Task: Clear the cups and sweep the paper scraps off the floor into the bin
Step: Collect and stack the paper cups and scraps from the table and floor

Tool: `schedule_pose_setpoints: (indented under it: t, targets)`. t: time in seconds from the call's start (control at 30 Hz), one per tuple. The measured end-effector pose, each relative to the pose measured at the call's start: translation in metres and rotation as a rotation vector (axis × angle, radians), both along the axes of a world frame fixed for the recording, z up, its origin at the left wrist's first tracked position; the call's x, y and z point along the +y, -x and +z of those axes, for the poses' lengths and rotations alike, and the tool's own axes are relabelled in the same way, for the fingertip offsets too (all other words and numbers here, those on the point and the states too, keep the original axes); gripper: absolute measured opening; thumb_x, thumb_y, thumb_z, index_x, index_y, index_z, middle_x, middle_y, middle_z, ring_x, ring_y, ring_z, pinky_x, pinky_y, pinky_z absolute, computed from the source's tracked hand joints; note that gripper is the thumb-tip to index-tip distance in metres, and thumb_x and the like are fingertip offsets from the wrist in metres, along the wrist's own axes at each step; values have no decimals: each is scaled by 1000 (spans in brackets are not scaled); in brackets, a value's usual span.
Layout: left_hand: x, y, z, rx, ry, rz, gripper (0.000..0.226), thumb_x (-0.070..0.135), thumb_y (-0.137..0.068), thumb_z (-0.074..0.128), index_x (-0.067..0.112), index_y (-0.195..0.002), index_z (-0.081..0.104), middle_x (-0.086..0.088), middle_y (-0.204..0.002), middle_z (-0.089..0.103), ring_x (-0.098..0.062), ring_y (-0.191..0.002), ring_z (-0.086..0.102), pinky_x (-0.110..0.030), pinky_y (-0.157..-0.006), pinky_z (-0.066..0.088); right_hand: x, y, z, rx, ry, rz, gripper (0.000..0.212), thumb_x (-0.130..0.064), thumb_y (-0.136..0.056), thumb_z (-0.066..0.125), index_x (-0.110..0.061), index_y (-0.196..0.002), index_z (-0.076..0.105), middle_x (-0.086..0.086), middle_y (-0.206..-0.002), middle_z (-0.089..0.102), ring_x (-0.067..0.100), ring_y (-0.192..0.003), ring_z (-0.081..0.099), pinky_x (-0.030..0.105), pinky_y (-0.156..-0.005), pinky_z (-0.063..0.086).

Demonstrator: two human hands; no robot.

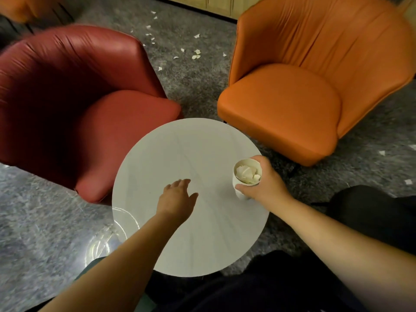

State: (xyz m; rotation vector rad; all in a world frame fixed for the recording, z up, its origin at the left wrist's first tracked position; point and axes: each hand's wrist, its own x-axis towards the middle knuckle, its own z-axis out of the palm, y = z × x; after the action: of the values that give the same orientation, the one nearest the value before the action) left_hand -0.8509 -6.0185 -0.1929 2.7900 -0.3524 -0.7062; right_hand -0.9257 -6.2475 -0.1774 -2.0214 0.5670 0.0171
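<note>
Cup: one white paper cup shows, at the right edge of the round white bench, lower right of centre in the frame. You hold it in your right hand.
Cup contents: crumpled white paper fills it near the rim; no liquid shows.
Cup handling: judge it light and thin-walled, so it will dent if you squeeze. Hold it round the middle of the wall with a gentle wrap, and keep it upright so the paper wads do not tip out.
Right grip: your fingers and thumb curl round the cup's side, thumb near its base. Whether the cup's bottom touches the bench or is just above it, I cannot tell.
Left grip: your left hand hangs over the middle of the bench with fingers straight and spread, holding nothing, well apart from the cup.
Paper scraps: roughly fifteen small white scraps lie on the grey floor in the upper middle of the frame, between the two chairs. About three more lie at the right edge. They look feather-light and will likely scatter under a fast sweep.
Chairs: one dark red chair at the left, one orange chair at the upper right.
Bin and broom: neither is in view.
</note>
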Motion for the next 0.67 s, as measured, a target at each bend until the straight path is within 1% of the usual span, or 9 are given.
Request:
schedule_pose_setpoints:
  t: [0.07, 0.13, 0.2, 0.27, 0.37, 0.43, 0.53, 0.67]
  targets:
    - [4, 1, 1, -16, -68, -44, 58, 48, -99, 45, 22, -149, 35, 0, -153, 40, -26, -139, 36, -39, -112, 36, -5, 1, 2, 1, 20, -13, 70, -26, -63, 87, -34, -115, 41, -10, -111, 52, 13, -100, 53, 26, -74, 45]
    - [5, 3, 4, -22, -118, -74, 58, 49, -99, 43, 23, -150, 33, 0, -154, 38, -25, -139, 36, -38, -111, 36, -12, -1, 3, 4, 12, -31, 69, -25, -64, 86, -33, -114, 41, -9, -112, 52, 14, -99, 53, 21, -67, 41]
    - [2, 4, 5, -20, -161, -92, 57, 49, -100, 42, 23, -150, 32, 0, -154, 37, -25, -139, 35, -38, -111, 35, -21, -7, 3, 15, 5, -25, 69, -25, -64, 86, -32, -117, 42, -8, -113, 53, 14, -99, 53, 19, -64, 40]
    - [-5, 3, 5, -9, -191, -91, 57, 48, -100, 41, 23, -151, 32, -1, -155, 36, -25, -140, 34, -38, -111, 34, -31, -17, 0, 25, 3, 0, 71, -26, -64, 86, -30, -119, 42, -8, -112, 53, 14, -99, 53, 23, -68, 42]
    - [-25, 0, 3, -7, -226, -74, 56, 48, -101, 40, 24, -150, 32, 0, -154, 37, -25, -140, 35, -38, -110, 33, -53, -37, -4, 26, 0, 69, 71, -25, -63, 87, -28, -119, 43, -7, -112, 54, 16, -101, 54, 30, -78, 45]
    - [-43, -2, 2, -7, -238, -47, 55, 49, -101, 39, 23, -149, 34, 0, -153, 39, -25, -139, 35, -37, -110, 33, -73, -52, -2, 36, -14, 145, 69, -24, -65, 86, -29, -119, 43, -6, -112, 54, 15, -101, 54, 30, -77, 45]
    - [-73, -1, 1, -5, -242, 40, 53, 49, -102, 37, 24, -148, 35, 2, -151, 42, -23, -138, 37, -36, -108, 33, -104, -79, 4, 29, -19, 272, 70, -24, -66, 86, -30, -120, 42, -7, -113, 55, 14, -99, 54, 26, -73, 44]
    - [-114, 1, 4, 14, -245, 159, 51, 50, -102, 35, 26, -147, 36, 6, -151, 43, -19, -138, 37, -35, -109, 31, -138, -116, 15, -7, -25, 392, 66, -21, -65, 86, -34, -112, 42, -12, -105, 54, 11, -98, 55, 25, -74, 44]
